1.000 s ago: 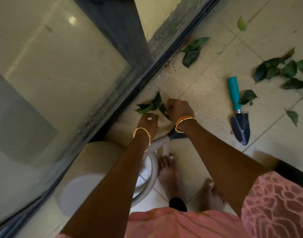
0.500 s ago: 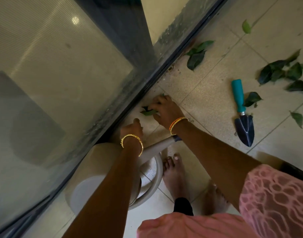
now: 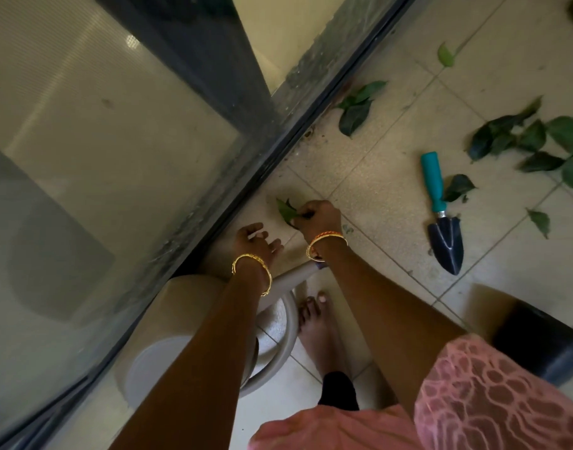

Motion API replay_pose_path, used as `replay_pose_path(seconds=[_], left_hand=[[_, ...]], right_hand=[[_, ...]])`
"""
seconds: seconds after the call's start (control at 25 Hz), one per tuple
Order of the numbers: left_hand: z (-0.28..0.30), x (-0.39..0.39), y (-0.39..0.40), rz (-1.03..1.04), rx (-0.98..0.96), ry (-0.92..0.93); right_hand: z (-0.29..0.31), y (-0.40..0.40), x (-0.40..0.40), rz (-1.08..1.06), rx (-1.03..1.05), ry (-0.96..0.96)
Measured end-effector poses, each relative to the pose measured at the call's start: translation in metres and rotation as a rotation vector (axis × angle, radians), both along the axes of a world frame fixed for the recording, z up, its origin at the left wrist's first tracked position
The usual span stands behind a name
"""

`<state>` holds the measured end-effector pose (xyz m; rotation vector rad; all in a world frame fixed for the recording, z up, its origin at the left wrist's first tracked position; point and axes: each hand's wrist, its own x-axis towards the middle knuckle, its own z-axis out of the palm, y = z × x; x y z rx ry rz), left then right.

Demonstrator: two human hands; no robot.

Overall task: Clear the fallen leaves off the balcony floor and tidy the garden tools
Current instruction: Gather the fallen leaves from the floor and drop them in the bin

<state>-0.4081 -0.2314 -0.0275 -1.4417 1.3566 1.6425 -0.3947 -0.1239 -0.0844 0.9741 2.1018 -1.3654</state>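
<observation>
Head view shows your right hand [image 3: 317,219] pinching a few leaves [image 3: 285,210] near the door track, left hand [image 3: 255,243] loosely spread beside it, while scattered leaves [image 3: 522,141] and trowel [image 3: 444,222] right of your grip remain uncleared.

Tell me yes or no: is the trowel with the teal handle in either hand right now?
No: the trowel lies on the floor tiles, apart from both hands, while the right hand grips leaves and the left hand holds nothing.
</observation>
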Motion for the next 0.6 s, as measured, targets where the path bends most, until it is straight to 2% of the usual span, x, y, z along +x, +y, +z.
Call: replay_pose_path(seconds=[0.08, 0.12, 0.2, 0.28, 0.32, 0.4, 0.44, 0.52, 0.6], left_hand=[[0.016, 0.002, 0.021, -0.071, -0.004, 0.03], [0.023, 0.002, 0.03, -0.116, -0.039, 0.036], [0.042, 0.005, 0.05, -0.156, 0.023, 0.029], [0.06, 0.009, 0.066, -0.221, 0.088, -0.028], [0.068, 0.013, 0.078, -0.301, 0.059, -0.064], [0.087, 0.022, 0.102, -0.441, -0.02, -0.092], [0.096, 0.024, 0.113, -0.484, -0.072, -0.107], [0.114, 0.026, 0.132, -0.519, -0.117, -0.115], [0.13, 0.021, 0.148, -0.593, -0.121, -0.126]], right_hand=[[0.029, 0.007, 0.008, -0.324, -0.346, -0.047], [0.043, 0.012, 0.013, -0.405, -0.488, -0.078], [0.074, 0.025, 0.024, -0.52, -0.659, -0.138], [0.102, 0.04, 0.034, -0.565, -0.625, -0.169], [0.114, 0.047, 0.039, -0.514, -0.503, -0.17], [0.139, 0.064, 0.047, -0.286, -0.194, -0.159], [0.151, 0.071, 0.049, -0.197, -0.113, -0.148], [0.171, 0.087, 0.053, -0.138, -0.137, -0.162], [0.193, 0.103, 0.057, -0.262, -0.239, -0.159]])
